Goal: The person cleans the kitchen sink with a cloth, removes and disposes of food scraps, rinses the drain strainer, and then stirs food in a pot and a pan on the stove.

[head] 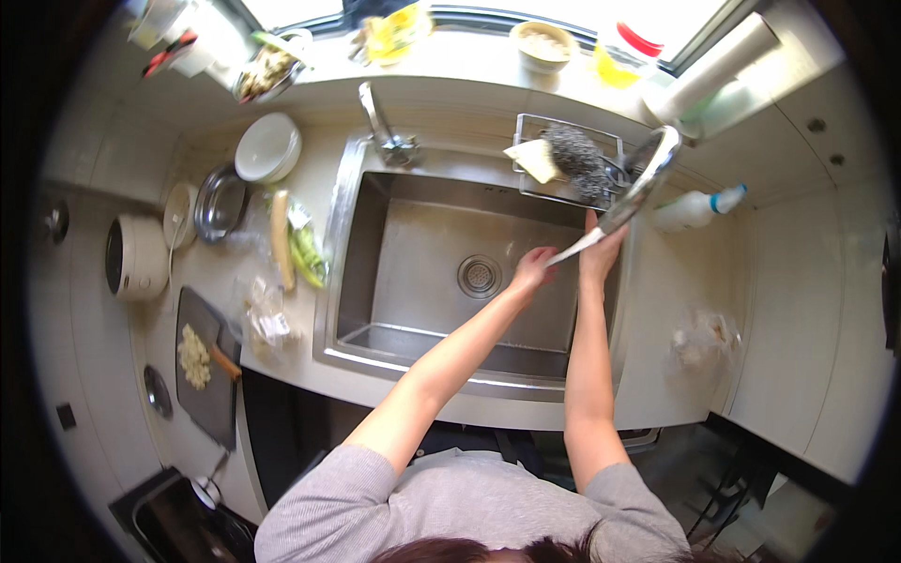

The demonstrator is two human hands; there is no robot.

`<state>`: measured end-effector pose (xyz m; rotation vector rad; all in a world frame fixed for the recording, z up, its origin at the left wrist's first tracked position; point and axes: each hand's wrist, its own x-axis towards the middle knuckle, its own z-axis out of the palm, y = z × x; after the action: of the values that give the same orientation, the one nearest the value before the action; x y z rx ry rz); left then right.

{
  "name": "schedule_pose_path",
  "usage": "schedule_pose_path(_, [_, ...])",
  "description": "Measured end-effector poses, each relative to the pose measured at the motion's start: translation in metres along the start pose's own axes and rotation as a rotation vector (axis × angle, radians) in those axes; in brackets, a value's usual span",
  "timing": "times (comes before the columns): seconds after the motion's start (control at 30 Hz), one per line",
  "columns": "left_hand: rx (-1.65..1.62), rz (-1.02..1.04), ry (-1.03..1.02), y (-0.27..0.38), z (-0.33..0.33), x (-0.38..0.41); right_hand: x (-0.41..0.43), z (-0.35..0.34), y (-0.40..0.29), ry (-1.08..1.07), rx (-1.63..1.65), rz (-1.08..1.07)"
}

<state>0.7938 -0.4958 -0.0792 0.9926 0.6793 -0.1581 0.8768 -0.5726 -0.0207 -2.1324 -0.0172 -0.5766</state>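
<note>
Over the right side of a stainless steel sink (pixel 422 232), I hold a shiny, round-rimmed metal piece of cookware (pixel 651 169), tilted nearly edge-on. Blur leaves it unclear whether it is a lid or a pan. A narrow whitish part runs down from it to my left hand (pixel 535 271), whose fingers close on that lower end. My right hand (pixel 602 257) grips it farther up, near the sink's right wall, with some fingers hidden behind it. Just beyond my hands, a wire rack (pixel 521 141) carries a dark grey scrubber (pixel 577 158) and a pale yellow sponge or cloth (pixel 535 158).
A faucet (pixel 387 134) rises behind the sink. Rightward are a spray bottle (pixel 693 211) and a plastic bag (pixel 704 345). Leftward lie green peppers (pixel 306 253), a white bowl (pixel 267 148) and a cutting board (pixel 211 408) bearing chopped pale food (pixel 193 357). Several containers line the windowsill.
</note>
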Motion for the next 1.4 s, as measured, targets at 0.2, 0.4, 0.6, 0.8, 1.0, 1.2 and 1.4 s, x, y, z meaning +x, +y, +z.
schedule_pose_path(0.2, [-1.1, -0.149, -0.348, -0.045, -0.026, 0.06, -0.073, 0.044, -0.013, -0.84, -0.269, 0.093])
schedule_pose_path(0.4, [-1.165, -0.127, -0.177, -0.02, -0.026, 0.084, -0.023, 0.11, -0.016, -1.468, -0.31, 0.276])
schedule_pose_path(0.6, [-1.137, -0.019, -0.006, -0.037, -0.03, 0.084, -0.071, 0.063, -0.013, -1.03, -0.198, -0.025])
schedule_pose_path(0.8, [-0.949, -0.001, -0.247, -0.113, 0.009, 0.156, -0.076, 0.023, 0.041, -0.859, 0.365, 0.245])
schedule_pose_path(1.0, [0.132, 0.434, 0.076, -0.086, 0.031, 0.094, -0.042, 0.003, 0.037, -0.785, 0.56, 0.843])
schedule_pose_path(1.2, [0.777, 0.273, -0.088, -0.008, -0.077, -0.025, 0.006, -0.028, 0.043, -0.973, -0.009, 0.058])
schedule_pose_path(1.4, [1.152, 0.267, 0.002, -0.011, -0.112, -0.026, 0.1, -0.021, 0.082, -0.537, -0.163, -0.11])
